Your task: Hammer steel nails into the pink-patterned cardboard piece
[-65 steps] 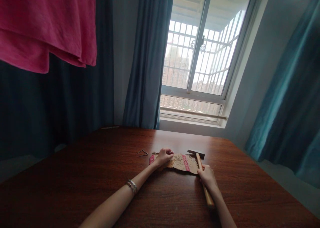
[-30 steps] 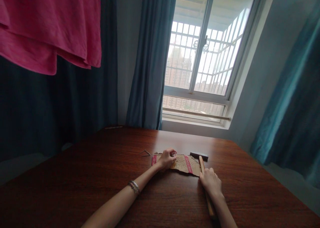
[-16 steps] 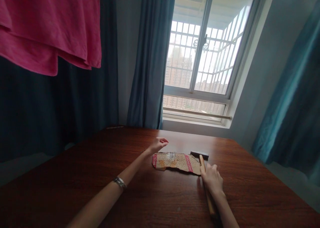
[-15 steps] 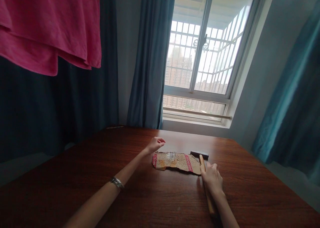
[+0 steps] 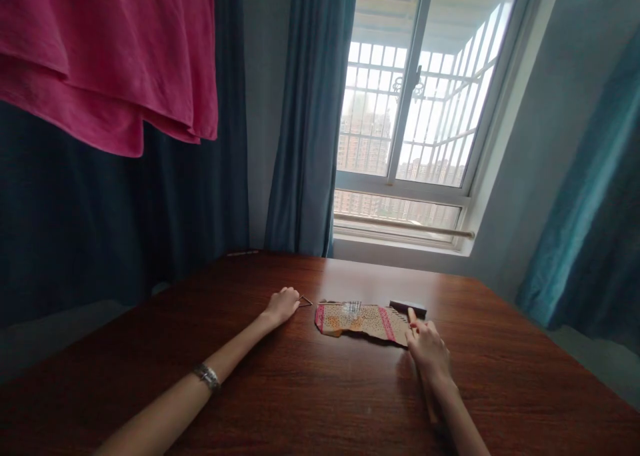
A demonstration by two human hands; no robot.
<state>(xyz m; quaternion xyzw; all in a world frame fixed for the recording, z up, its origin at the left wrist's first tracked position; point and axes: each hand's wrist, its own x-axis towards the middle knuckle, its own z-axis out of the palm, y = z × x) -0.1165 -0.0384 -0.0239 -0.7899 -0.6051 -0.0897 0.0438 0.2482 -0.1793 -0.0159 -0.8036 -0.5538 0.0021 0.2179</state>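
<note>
Daylight from the barred window falls on the dark wooden desk, with blue curtains either side and a pink cloth hanging overhead. Toward the desk's far edge lies a ragged cardboard piece with pink stripes, and a cluster of thin pins stands in it. Your left hand rests on the desk just left of the cardboard, fingers curled loosely at a small wire triangle; you cannot tell whether they grip it. Your right hand lies palm down over the hammer handle at the cardboard's right end, fingers stretched flat toward the head; whether it grips the handle is unclear.
</note>
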